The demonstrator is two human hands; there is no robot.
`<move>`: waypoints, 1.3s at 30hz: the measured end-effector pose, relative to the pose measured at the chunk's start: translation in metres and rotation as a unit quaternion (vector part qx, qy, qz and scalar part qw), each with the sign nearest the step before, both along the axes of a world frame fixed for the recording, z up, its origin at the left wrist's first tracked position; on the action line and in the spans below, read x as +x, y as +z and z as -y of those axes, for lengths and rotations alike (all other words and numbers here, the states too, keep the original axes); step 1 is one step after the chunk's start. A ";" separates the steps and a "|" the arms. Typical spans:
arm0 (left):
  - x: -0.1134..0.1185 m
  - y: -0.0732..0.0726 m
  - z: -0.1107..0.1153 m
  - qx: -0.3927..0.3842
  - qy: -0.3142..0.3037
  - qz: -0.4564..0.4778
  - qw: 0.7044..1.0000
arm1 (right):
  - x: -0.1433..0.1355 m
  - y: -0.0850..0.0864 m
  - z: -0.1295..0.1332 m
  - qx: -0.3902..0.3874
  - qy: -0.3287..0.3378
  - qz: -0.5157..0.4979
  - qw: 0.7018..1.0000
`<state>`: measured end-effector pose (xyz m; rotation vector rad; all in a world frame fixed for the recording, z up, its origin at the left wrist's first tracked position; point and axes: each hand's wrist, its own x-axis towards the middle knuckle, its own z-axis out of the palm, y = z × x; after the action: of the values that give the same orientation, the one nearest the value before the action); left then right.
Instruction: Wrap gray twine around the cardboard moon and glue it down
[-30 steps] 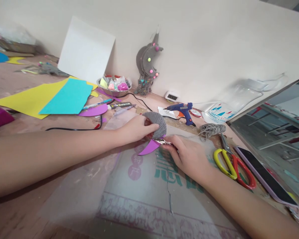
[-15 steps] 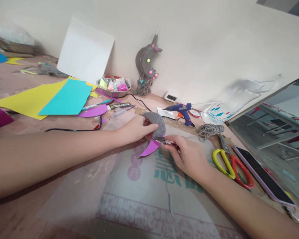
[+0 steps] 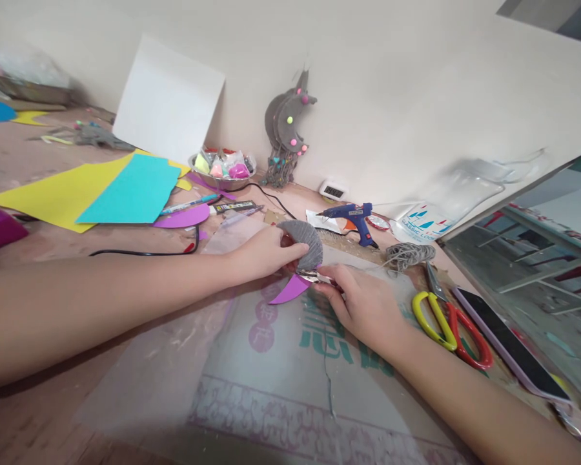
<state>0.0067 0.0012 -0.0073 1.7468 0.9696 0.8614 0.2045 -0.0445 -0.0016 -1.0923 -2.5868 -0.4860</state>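
Observation:
In my left hand (image 3: 266, 250) is a crescent moon (image 3: 306, 244), pinched with the thumb on its face. Grey yarn covers its upper part, while the bare purple tip (image 3: 290, 290) points down and left. My right hand (image 3: 358, 298) grips a small shiny metal tool (image 3: 312, 276) between thumb and fingers. The tool lies across the crescent where the grey yarn meets the purple; its exact kind is unclear. Both hands are above a printed translucent plastic sheet (image 3: 271, 394).
A blue glue gun (image 3: 351, 213), a grey yarn bundle (image 3: 409, 256), scissors (image 3: 455, 323) and a phone (image 3: 508, 349) lie on the right. Turquoise paper (image 3: 130, 190) and a bowl (image 3: 217, 181) of colored materials are at left. A decorated grey moon (image 3: 285, 123) leans against the wall.
The metal tool in my right hand has turned slightly and now shows a brighter, shinier side across the crescent. The left hand keeps its hold, and the view has shifted slightly.

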 end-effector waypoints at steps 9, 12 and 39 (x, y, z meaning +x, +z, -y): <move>0.000 0.001 0.001 0.007 0.000 -0.009 1.000 | 0.000 -0.001 0.001 -0.005 -0.003 0.015 1.000; -0.001 0.000 0.000 0.014 0.002 -0.022 1.000 | 0.000 -0.001 0.000 0.000 0.000 0.020 1.000; 0.000 0.000 0.002 -0.023 -0.018 0.022 0.999 | 0.006 0.000 -0.001 -0.007 -0.033 -0.038 0.999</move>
<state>0.0071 -0.0005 -0.0073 1.6950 0.9183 0.8456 0.2103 -0.0433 -0.0017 -1.1809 -2.4992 -0.4350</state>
